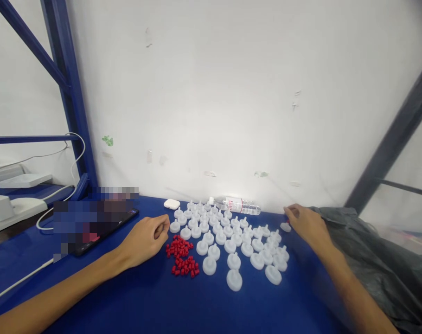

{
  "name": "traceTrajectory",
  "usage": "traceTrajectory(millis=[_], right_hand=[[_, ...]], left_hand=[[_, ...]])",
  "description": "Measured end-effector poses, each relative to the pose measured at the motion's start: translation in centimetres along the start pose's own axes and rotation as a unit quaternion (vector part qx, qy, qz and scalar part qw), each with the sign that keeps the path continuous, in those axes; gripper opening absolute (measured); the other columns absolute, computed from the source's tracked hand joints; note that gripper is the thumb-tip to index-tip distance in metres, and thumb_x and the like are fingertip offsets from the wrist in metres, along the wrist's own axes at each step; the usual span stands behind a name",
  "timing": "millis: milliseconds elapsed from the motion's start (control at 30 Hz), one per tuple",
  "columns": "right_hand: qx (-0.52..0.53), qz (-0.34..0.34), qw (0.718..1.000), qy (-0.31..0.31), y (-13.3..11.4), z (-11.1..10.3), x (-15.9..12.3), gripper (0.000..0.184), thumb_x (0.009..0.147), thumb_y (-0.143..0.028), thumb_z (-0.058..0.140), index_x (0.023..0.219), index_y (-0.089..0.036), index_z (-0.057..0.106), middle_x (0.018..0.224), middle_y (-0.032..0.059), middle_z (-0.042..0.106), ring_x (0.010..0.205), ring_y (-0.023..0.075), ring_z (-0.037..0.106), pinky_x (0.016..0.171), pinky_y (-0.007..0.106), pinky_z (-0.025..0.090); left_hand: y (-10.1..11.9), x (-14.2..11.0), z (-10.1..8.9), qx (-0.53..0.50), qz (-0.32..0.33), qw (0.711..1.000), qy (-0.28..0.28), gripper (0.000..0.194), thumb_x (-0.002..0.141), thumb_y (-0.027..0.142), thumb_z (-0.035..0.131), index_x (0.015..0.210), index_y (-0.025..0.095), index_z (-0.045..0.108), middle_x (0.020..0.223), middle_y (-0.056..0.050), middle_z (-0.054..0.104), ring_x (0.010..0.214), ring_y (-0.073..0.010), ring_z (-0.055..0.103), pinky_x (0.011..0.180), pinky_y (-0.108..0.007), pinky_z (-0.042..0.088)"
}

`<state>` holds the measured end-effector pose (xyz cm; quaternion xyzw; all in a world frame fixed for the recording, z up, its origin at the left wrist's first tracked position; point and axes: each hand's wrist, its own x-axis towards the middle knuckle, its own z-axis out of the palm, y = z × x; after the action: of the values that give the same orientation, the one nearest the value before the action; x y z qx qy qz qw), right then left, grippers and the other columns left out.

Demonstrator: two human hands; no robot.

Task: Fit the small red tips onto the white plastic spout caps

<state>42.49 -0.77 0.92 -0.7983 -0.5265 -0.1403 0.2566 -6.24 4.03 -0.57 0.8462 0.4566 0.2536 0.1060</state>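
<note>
Many white round plastic pieces with narrow spouts [230, 246] are spread across the blue tabletop, mostly standing spout up. At their left lies a pile of small red caps [184, 255]. My left hand [146, 239] is closed beside the red caps, its fingers curled; whatever is inside them, if anything, is hidden. On the right, the thumb and fingers of my right hand [304, 225] pinch a white spouted piece [285, 227], its disc showing under the fingertips. A trace of red appears near its spout.
A clear bottle [237, 205] lies along the wall behind the pieces, near a small white case [171, 204]. To the left are a phone [103, 234] and a white cable [23, 280]. Dark grey plastic sheeting [378, 264] covers the right side. Blue frame posts [72, 93] rise at left.
</note>
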Motion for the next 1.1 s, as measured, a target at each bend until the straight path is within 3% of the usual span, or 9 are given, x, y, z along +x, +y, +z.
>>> traceTrajectory(millis=[133, 400, 567, 767, 933, 1033, 1100], right_hand=[[0.018, -0.061, 0.998, 0.016, -2.9, -0.2, -0.6, 0.032, 0.097, -0.039, 0.048, 0.096, -0.02, 0.074, 0.089, 0.0099, 0.078, 0.084, 0.0265, 0.073, 0.075, 0.036, 0.047], [0.084, -0.21, 0.974, 0.029, -8.4, -0.9, -3.3, 0.031, 0.102, -0.035, 0.046, 0.093, -0.021, 0.072, 0.091, 0.0078, 0.078, 0.079, 0.0227, 0.073, 0.081, 0.038, 0.051], [0.13, -0.324, 0.937, 0.025, -12.0, -1.4, -6.1, 0.028, 0.105, -0.035, 0.05, 0.096, -0.021, 0.073, 0.093, 0.0071, 0.079, 0.089, 0.0251, 0.073, 0.087, 0.042, 0.054], [0.186, -0.477, 0.858, 0.033, -15.4, -1.6, -9.3, 0.018, 0.106, -0.022, 0.052, 0.102, -0.022, 0.069, 0.092, 0.0041, 0.077, 0.084, 0.0227, 0.071, 0.084, 0.043, 0.053], [0.208, -0.488, 0.846, 0.052, -15.8, -1.8, -9.7, 0.016, 0.104, -0.016, 0.053, 0.1, -0.021, 0.068, 0.088, 0.0031, 0.075, 0.081, 0.0212, 0.069, 0.085, 0.043, 0.051], [0.206, -0.48, 0.849, 0.082, -15.5, -1.8, -9.4, 0.016, 0.103, -0.015, 0.054, 0.102, -0.022, 0.068, 0.09, 0.0032, 0.075, 0.083, 0.0218, 0.069, 0.085, 0.043, 0.05], [0.2, -0.472, 0.853, 0.095, -15.4, -1.7, -9.3, 0.015, 0.102, -0.015, 0.056, 0.101, -0.021, 0.069, 0.092, 0.0043, 0.076, 0.084, 0.0221, 0.069, 0.086, 0.043, 0.05]], left_hand=[[0.4, -0.4, -0.1, 0.037, 0.015, 0.998, -0.052, 0.03, 0.091, 0.032, 0.051, 0.063, 0.024, 0.045, 0.057, 0.004, 0.051, 0.058, -0.0183, 0.045, 0.062, -0.033, 0.026], [0.2, -0.5, 0.1, 0.057, 0.044, 0.994, -0.088, 0.024, 0.089, 0.025, 0.053, 0.065, 0.023, 0.055, 0.062, 0.001, 0.059, 0.063, -0.0208, 0.051, 0.066, -0.034, 0.028], [0.4, -0.3, 0.0, 0.043, 0.027, 0.997, -0.064, 0.03, 0.09, 0.023, 0.051, 0.06, 0.023, 0.048, 0.055, 0.003, 0.051, 0.053, -0.0169, 0.041, 0.06, -0.034, 0.023], [0.1, 0.1, -0.3, 0.016, -0.015, 1.0, 0.019, 0.038, 0.099, 0.032, 0.046, 0.061, 0.023, 0.047, 0.054, 0.005, 0.046, 0.053, -0.0153, 0.039, 0.059, -0.032, 0.023], [-0.1, 0.4, -0.6, -0.037, -0.011, 0.997, 0.06, 0.031, 0.101, 0.042, 0.052, 0.09, 0.02, 0.07, 0.078, -0.001, 0.073, 0.07, -0.0196, 0.063, 0.068, -0.031, 0.042], [0.0, 0.6, -0.6, -0.062, -0.002, 0.995, 0.076, 0.025, 0.101, 0.037, 0.056, 0.103, 0.019, 0.073, 0.099, -0.006, 0.08, 0.085, -0.0225, 0.07, 0.074, -0.031, 0.047], [0.1, 0.8, -0.4, -0.072, 0.002, 0.994, 0.079, 0.024, 0.101, 0.035, 0.056, 0.105, 0.018, 0.073, 0.105, -0.007, 0.08, 0.084, -0.0222, 0.07, 0.071, -0.03, 0.048]])
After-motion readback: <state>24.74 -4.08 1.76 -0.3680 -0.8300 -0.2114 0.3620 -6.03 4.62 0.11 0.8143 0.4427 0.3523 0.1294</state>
